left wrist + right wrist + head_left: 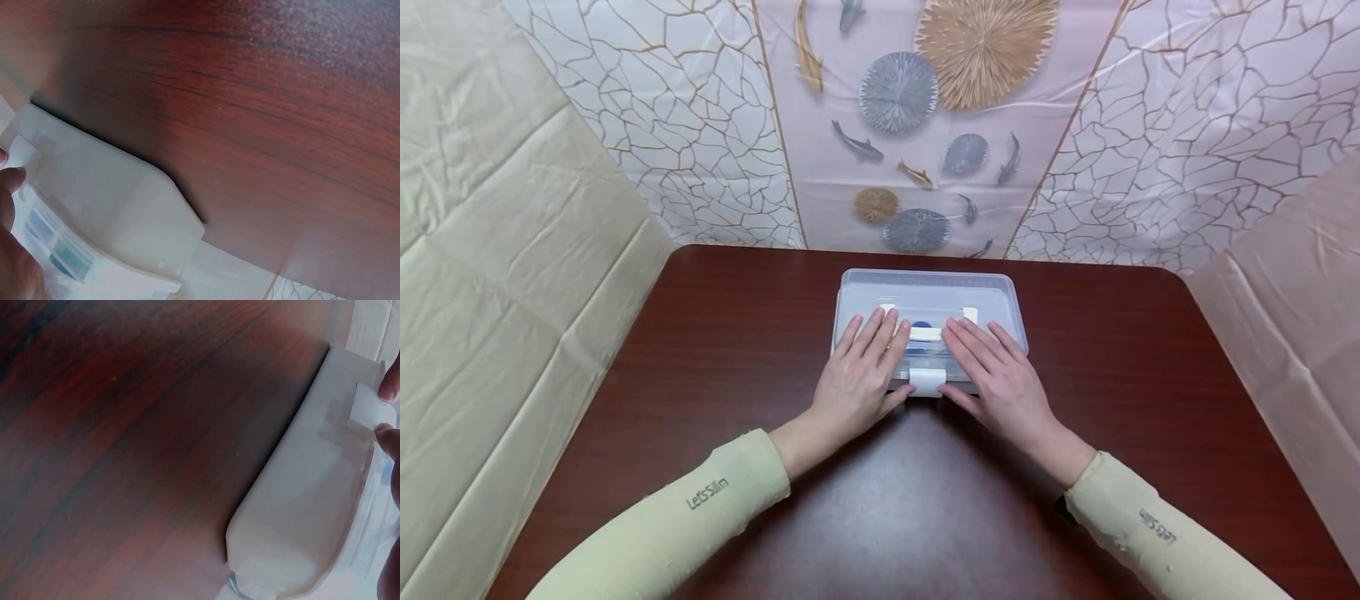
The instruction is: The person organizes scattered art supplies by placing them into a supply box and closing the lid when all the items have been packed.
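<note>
A clear plastic storage box (pixel 928 287) with its lid on sits near the far side of the table. My left hand (pixel 859 375) lies over the left part of the lid, fingers straight and pointing away. Mirroring it, my right hand (pixel 1000 379) rests on the right part. Both thumbs are at the white front latch (pixel 927 382), one on each side. Between the fingertips runs a white handle (pixel 925 334). Something blue shows through the lid. In both wrist views, thumb tips touch the latch (pixel 370 412) on the box's pale front wall (pixel 119 194).
The dark red-brown wooden table (pixel 700 367) extends around the box. A patterned curtain (pixel 820 192) hangs behind its far edge. Plain beige cloth (pixel 497 250) hangs at the left, with more cloth (pixel 1300 275) at the right.
</note>
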A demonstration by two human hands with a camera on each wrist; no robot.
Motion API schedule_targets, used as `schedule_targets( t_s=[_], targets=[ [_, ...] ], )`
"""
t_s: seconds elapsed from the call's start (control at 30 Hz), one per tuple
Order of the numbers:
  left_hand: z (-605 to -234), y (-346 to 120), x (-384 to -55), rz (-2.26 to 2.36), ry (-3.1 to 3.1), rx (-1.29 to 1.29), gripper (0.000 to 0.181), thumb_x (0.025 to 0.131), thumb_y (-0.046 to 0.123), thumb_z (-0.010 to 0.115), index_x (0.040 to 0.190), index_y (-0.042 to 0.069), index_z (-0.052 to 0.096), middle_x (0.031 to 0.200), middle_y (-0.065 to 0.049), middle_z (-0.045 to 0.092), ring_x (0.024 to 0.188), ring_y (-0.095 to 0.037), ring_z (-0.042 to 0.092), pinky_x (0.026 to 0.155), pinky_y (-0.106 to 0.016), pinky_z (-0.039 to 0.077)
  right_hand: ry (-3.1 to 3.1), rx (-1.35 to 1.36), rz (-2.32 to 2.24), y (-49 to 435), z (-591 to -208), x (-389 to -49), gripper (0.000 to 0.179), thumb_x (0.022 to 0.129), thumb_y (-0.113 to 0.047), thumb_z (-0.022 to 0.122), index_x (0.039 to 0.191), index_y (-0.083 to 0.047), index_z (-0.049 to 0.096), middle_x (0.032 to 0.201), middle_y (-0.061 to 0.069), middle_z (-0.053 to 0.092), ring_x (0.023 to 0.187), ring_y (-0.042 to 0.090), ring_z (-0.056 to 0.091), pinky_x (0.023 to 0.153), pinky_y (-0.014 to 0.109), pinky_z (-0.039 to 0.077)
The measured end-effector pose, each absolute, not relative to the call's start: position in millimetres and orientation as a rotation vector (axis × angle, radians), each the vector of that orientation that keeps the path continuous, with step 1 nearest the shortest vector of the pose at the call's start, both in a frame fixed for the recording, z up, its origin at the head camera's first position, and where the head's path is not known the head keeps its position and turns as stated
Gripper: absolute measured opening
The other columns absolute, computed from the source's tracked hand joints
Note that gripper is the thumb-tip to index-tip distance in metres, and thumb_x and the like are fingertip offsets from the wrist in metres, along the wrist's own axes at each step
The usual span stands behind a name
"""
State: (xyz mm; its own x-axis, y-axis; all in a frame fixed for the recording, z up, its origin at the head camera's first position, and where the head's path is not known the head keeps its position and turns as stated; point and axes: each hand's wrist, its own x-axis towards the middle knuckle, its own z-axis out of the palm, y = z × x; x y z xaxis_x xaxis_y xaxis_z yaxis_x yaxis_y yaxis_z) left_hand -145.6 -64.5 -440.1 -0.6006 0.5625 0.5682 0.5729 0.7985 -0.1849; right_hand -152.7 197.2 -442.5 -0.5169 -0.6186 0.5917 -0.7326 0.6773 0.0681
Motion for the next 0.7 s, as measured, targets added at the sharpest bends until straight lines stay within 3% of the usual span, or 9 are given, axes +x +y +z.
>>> schedule_targets(
  t_s=[0.7],
  targets=[
    [-447.0,-62.5,-148.6,0.060,-2.279,-0.811,0.091,0.085,0.058,0.084,0.151,0.002,0.057,0.155,-0.021,0.057,0.145,-0.036,0.053,0.123,-0.052,0.041,-2.271,1.014,0.325,194.6,-449.9,-154.0,0.081,0.089,-0.036,0.082,0.156,-0.001,0.053,0.157,0.018,0.056,0.144,0.036,0.054,0.124,0.057,0.037]
  ],
)
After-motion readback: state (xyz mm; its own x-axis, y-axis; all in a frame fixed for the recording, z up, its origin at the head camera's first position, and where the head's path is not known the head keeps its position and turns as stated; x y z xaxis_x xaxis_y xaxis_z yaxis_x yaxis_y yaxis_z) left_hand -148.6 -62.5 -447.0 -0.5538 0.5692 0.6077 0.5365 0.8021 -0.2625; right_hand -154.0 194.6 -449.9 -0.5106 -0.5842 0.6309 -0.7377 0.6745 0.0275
